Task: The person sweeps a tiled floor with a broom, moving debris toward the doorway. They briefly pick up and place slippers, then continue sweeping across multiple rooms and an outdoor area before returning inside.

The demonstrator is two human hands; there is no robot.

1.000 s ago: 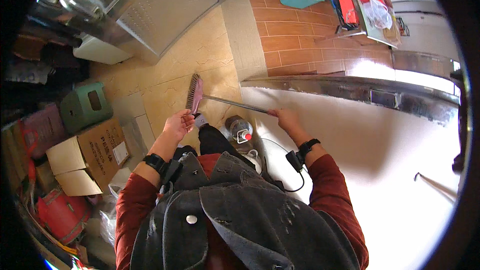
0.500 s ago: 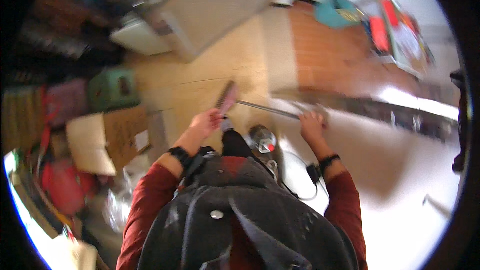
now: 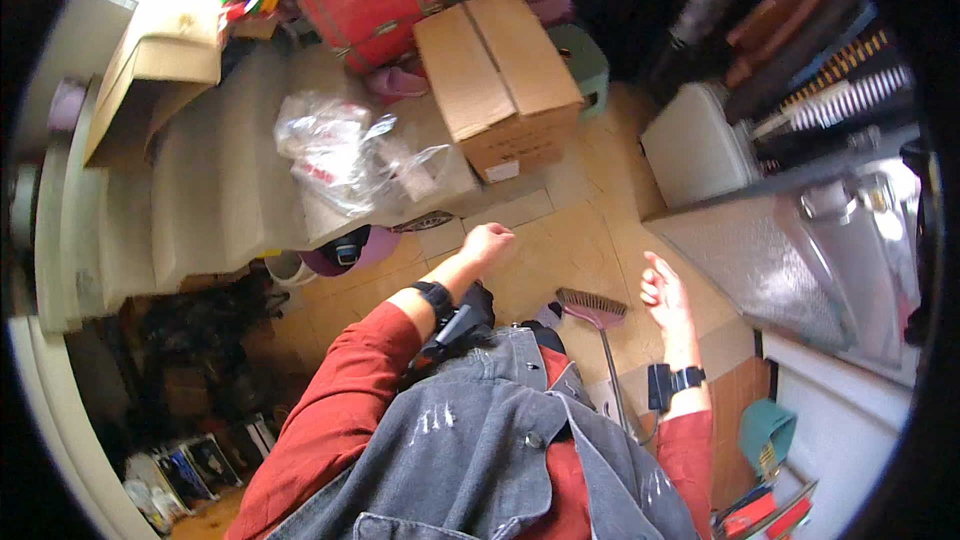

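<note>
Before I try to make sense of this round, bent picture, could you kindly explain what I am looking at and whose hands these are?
It is one view from a wide fisheye camera worn on a person's head, looking down, so straight edges bend. The person's own arms in red sleeves enter from below. The left hand is curled and seems to hold nothing; the right hand is open and empty. Between them a broom with a pink head stands on the tiled floor, touched by neither hand. Farther off are a cardboard box, a clear plastic bag and pale steps.

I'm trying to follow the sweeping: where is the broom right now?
In the head view, the broom stands on the tan tile floor just right of centre, between the left hand and the open right hand, nearer the right.
</note>
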